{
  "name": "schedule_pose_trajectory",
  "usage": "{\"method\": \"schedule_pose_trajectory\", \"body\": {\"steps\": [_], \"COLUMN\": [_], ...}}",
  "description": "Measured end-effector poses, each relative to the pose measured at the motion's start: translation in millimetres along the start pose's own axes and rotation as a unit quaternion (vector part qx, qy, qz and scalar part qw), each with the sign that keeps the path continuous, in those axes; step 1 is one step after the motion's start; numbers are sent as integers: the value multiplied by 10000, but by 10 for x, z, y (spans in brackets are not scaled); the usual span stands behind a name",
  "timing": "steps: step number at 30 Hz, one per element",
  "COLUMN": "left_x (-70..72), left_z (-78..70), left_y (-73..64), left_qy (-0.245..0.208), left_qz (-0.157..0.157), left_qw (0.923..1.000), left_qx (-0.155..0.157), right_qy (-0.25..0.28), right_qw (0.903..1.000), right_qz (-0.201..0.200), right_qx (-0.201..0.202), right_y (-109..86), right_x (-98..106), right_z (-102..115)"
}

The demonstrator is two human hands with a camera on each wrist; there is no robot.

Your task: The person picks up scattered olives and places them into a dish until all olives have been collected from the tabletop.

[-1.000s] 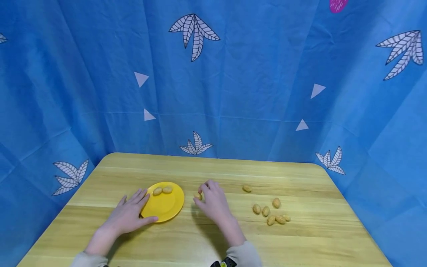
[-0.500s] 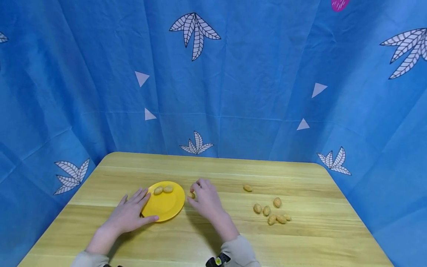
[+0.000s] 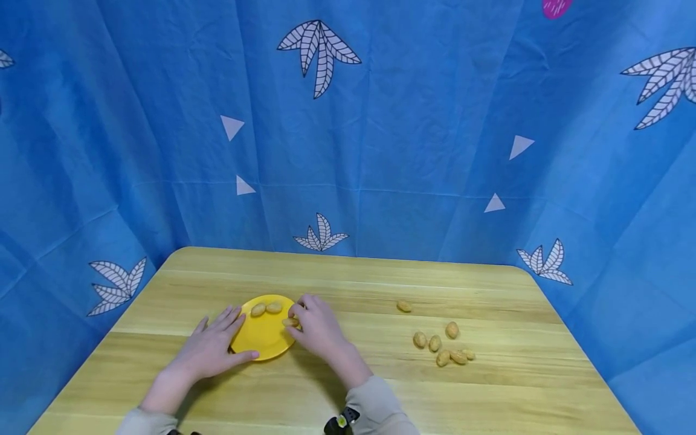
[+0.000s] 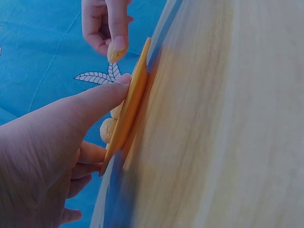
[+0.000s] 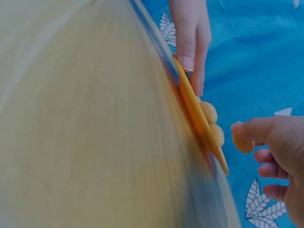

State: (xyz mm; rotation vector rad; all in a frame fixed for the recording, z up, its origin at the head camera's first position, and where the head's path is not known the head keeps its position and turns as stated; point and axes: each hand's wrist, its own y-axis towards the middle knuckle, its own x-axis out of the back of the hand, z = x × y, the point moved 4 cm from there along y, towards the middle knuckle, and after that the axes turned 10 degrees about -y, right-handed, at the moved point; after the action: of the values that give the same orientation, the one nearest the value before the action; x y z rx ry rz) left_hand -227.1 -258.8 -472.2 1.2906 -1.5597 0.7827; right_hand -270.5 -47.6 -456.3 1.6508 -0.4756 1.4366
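Observation:
A yellow plate (image 3: 263, 339) lies at the left of the table, with two tan, oval, nut-like pieces (image 3: 258, 310) side by side near its far rim. My left hand (image 3: 209, 349) rests on the plate's left side, fingers spread, thumb along the near rim. Over the right side of the plate, my right hand (image 3: 319, 329) pinches a third nut-like piece (image 3: 290, 322) between thumb and fingertips. That held piece (image 5: 243, 144) is apart from the plate surface in the right wrist view.
Several more nut-like pieces (image 3: 443, 357) lie loosely grouped on the right half of the wooden table (image 3: 516, 386). One single piece (image 3: 404, 306) sits farther back. A blue patterned cloth (image 3: 424, 121) hangs behind and around the table.
My right hand has moved left with the pinched nut-like piece, from the bare table beside the plate to above the plate's right side. My left hand has stayed on the plate.

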Motion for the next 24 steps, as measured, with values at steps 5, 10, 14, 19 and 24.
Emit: {"method": "schedule_pose_trajectory", "body": {"steps": [5, 10, 14, 19, 24], "left_x": [10, -5, -20, -24, -15], "left_z": [-3, 18, 33, 28, 12], "left_y": [9, 18, 22, 17, 23], "left_qy": [34, 47, 50, 44, 15], "left_qz": [5, 45, 31, 28, 39], "left_qw": [10000, 10000, 10000, 10000, 10000], "left_qx": [-29, 4, 8, -3, 31], "right_qy": [-72, -229, -178, -181, -279], "right_qw": [9999, 9994, 9991, 9983, 9970], "right_qz": [116, 193, 251, 371, 506], "right_qx": [78, 196, 281, 401, 510], "right_y": [85, 153, 200, 241, 277], "right_x": [-59, -100, -118, -159, -217], "right_z": [68, 123, 160, 200, 219]}}
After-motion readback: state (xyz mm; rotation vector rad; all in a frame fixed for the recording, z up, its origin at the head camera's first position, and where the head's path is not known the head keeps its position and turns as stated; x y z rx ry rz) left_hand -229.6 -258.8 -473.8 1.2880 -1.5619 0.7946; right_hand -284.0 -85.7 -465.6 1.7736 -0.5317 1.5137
